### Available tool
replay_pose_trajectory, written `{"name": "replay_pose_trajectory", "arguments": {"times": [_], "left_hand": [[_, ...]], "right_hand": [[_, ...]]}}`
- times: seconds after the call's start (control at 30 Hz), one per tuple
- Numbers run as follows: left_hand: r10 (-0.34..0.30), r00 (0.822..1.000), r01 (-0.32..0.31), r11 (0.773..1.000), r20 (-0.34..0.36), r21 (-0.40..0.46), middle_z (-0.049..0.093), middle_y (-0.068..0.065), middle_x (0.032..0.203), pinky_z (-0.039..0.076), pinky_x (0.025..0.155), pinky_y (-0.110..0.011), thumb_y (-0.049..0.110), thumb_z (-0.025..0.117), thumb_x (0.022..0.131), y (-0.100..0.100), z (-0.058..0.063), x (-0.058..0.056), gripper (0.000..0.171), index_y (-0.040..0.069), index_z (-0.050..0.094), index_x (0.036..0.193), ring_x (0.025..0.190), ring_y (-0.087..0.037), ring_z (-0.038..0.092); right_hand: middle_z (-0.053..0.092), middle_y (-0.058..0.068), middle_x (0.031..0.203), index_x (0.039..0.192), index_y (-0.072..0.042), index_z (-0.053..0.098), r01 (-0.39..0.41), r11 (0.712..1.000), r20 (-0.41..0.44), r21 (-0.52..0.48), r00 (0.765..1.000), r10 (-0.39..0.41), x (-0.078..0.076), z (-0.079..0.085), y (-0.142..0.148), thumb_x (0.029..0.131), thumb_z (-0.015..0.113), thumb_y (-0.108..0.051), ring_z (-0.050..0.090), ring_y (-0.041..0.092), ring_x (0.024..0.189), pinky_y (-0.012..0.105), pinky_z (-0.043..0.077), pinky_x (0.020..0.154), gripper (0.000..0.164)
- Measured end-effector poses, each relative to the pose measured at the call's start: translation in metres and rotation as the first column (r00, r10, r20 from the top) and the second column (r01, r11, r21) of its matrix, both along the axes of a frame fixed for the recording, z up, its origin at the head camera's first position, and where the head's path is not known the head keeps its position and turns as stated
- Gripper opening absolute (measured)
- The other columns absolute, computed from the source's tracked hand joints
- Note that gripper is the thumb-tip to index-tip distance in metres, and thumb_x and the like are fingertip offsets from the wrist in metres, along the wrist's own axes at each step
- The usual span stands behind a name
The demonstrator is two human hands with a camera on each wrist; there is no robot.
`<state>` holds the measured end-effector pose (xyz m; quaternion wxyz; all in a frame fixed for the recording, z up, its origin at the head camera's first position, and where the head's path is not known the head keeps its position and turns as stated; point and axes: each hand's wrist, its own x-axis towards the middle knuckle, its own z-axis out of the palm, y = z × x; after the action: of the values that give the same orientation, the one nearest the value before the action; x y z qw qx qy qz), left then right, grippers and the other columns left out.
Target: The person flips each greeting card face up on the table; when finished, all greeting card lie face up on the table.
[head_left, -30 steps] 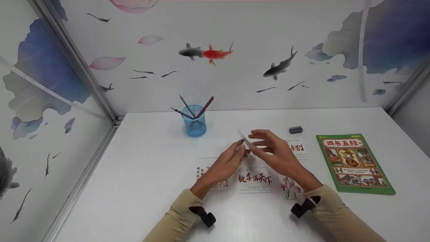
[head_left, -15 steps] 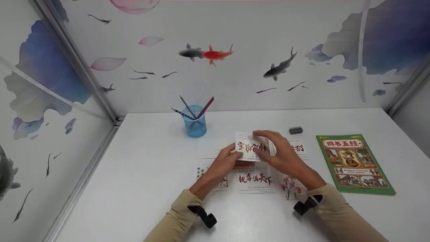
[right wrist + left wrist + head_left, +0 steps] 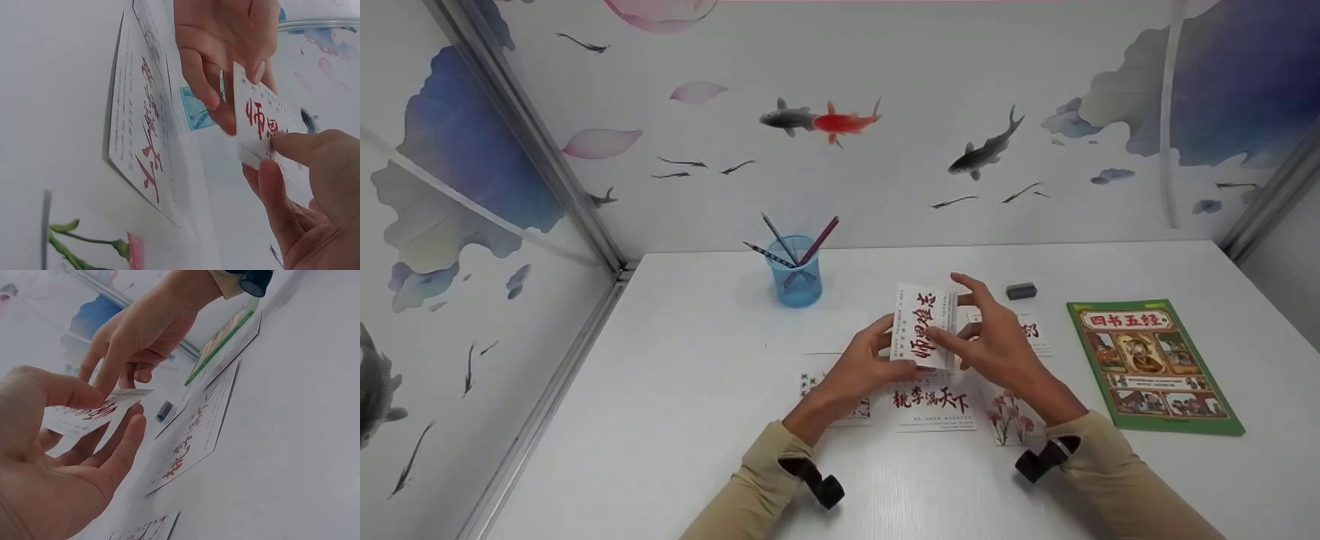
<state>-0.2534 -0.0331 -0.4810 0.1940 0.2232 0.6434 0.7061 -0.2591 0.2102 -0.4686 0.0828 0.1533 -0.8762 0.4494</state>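
Observation:
A white card with red Chinese characters (image 3: 910, 322) is held up above the table between both hands, its writing turned sideways in the head view. My left hand (image 3: 866, 360) grips its left and lower edge, thumb in front and fingers behind. The thumb of my right hand (image 3: 1001, 352) presses on the card's face, with fingers behind its right side. A second white edge shows along that side; whether it is another card I cannot tell. Below the hands lie a card with red writing (image 3: 934, 405), a pink flower card (image 3: 1012, 420) and a partly covered card (image 3: 861, 411).
A blue mesh cup (image 3: 796, 283) with several pencils stands at the back. Behind the right hand lie another red-lettered card (image 3: 1033, 331) and a small dark grey block (image 3: 1021, 290). A green-bordered book (image 3: 1155, 367) lies at the right of the white table (image 3: 660, 420).
The card, first seen edge-on, has been turned to show its red writing, then rotated about a quarter turn between the hands. The right fingers have shifted along its edge. The table things stay put.

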Motion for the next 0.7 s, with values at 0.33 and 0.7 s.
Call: {"name": "replay_pose_trajectory", "arguments": {"times": [0.33, 0.7], "left_hand": [[0.306, 0.952, -0.305, 0.951, 0.003, -0.052, 0.078, -0.013, 0.119, 0.065, 0.091, -0.038, 0.006, 0.062, 0.107, -0.0046, -0.0002, -0.0058, 0.047, 0.015, 0.055, 0.152, 0.096, -0.024, 0.078], [0.396, 0.884, -0.450, 0.864, -0.248, -0.224, 0.057, -0.017, 0.159, 0.057, 0.111, -0.033, 0.005, 0.063, 0.107, -0.0057, 0.0005, -0.0058, 0.025, 0.006, 0.076, 0.129, 0.142, -0.028, 0.064]], "right_hand": [[0.065, 0.013, 0.149, 0.151, -0.013, 0.061, 0.022, 0.996, -0.106, 0.082, 0.994, -0.014, -0.0043, -0.0033, 0.0043, 0.097, 0.085, -0.022, 0.069, 0.032, 0.126, 0.042, 0.062, 0.092, 0.060], [0.052, 0.027, 0.161, 0.132, -0.002, 0.076, -0.101, 0.976, 0.038, 0.194, 0.995, 0.095, -0.0037, -0.0067, 0.0070, 0.096, 0.085, -0.021, 0.078, 0.037, 0.110, 0.046, 0.065, 0.093, 0.041]]}}
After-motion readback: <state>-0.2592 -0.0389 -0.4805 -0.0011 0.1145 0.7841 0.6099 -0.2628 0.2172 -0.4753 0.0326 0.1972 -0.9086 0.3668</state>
